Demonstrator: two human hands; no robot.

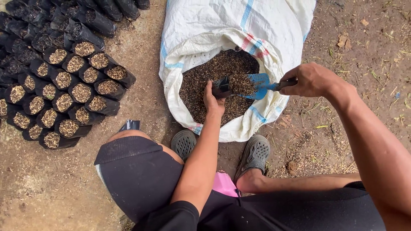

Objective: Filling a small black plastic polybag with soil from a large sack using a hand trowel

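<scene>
A white woven sack with blue and red stripes lies open in front of me, full of dark brown husk-like soil mix. My left hand holds a small black planting bag over the sack's mouth. My right hand grips the handle of a blue trowel. The trowel's blade carries a heap of the mix and sits right at the bag's opening.
Many filled black planting bags stand packed together on the dirt at the left. My grey clogs rest against the sack's front edge. One flat empty black bag lies by my left knee. Bare ground with scattered husks lies to the right.
</scene>
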